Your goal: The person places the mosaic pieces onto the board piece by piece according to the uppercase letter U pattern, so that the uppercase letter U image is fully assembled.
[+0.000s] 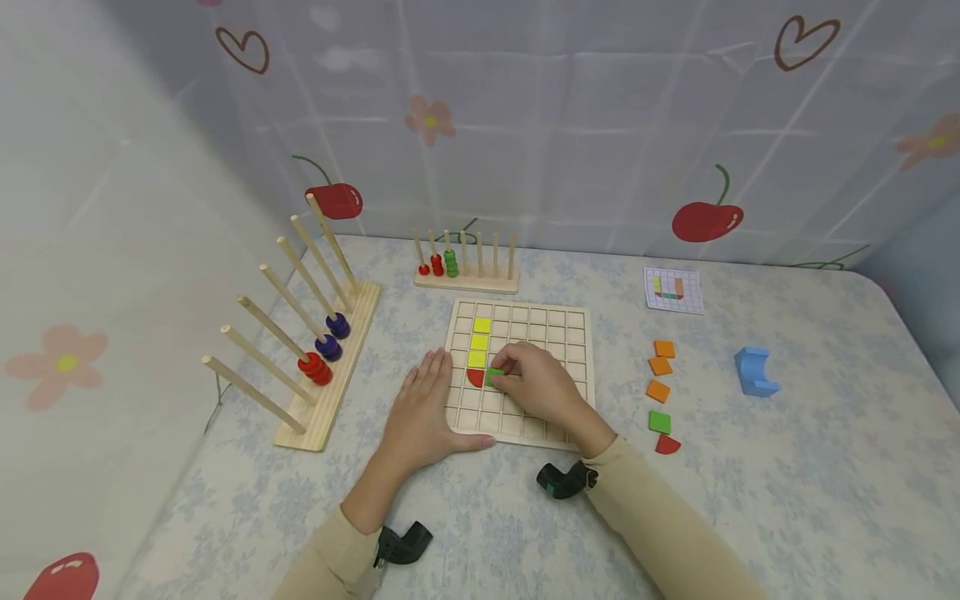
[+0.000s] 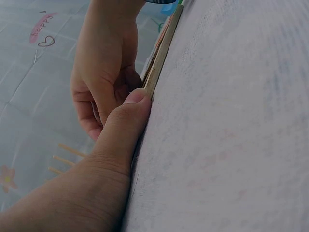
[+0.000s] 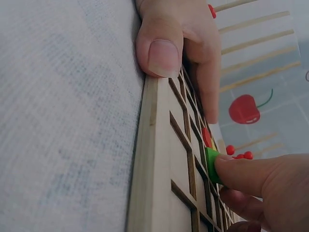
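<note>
A wooden grid board lies flat on the table. Three yellow square tiles fill a column of its cells, with a red quarter-circle tile directly below them. My right hand pinches a green square tile between thumb and fingers at the cell right of the red piece. In the head view the fingers partly cover that green tile. My left hand lies with straight fingers along the board's left edge, its thumb stretched against the near edge.
Right of the board lie several orange tiles, a green tile and a red quarter-circle. A pattern card and a blue curved block sit farther off. Wooden peg stands hold rings, one large at left, one small behind.
</note>
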{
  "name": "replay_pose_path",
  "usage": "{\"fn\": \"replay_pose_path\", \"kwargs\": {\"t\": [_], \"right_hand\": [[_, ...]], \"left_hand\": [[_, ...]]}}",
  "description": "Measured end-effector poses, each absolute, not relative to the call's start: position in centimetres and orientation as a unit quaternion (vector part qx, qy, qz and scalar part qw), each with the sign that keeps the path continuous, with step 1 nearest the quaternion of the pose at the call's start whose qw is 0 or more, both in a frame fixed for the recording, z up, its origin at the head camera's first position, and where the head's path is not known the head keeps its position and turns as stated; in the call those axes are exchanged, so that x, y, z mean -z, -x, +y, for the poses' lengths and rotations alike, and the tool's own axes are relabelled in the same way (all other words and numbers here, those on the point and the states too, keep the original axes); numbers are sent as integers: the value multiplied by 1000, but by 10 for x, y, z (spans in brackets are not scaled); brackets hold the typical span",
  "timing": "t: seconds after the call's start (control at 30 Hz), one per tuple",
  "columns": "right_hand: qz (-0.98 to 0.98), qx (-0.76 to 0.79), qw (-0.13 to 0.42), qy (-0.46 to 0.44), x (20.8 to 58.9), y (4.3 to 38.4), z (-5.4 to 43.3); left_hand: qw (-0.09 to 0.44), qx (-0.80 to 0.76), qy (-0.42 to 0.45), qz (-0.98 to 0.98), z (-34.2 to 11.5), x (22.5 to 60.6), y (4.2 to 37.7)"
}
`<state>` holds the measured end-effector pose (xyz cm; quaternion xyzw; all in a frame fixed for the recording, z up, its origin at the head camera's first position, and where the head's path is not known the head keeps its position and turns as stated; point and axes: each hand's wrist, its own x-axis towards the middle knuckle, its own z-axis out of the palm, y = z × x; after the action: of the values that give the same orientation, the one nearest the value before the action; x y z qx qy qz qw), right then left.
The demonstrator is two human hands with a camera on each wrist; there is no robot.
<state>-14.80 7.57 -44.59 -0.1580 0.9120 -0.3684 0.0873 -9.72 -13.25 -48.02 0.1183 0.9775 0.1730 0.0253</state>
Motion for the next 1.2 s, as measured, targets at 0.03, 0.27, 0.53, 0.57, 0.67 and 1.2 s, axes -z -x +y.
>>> {"fn": "replay_pose_path", "kwargs": {"t": [0.03,0.27,0.53,0.57,0.67,1.2], "right_hand": [[913,367,86,158,446,148,76],[913,368,89,155,443,144,76],[922,332,84,178,443,142,78],[924,324,83,183,443,141,79],[927,308,83,197,442,139,81],[917,351,60,179,432,122,147]], "left_hand": [[25,-172,-118,978,-132,480,97],[26,-178,-117,977,-132,479,97],[33,-176,-115,977,-132,479,97],[33,-176,-116,977,-132,479,97],[34,-178,-115,977,-132,479,97],[30,-183,-111,976,-130,479,97]]}}
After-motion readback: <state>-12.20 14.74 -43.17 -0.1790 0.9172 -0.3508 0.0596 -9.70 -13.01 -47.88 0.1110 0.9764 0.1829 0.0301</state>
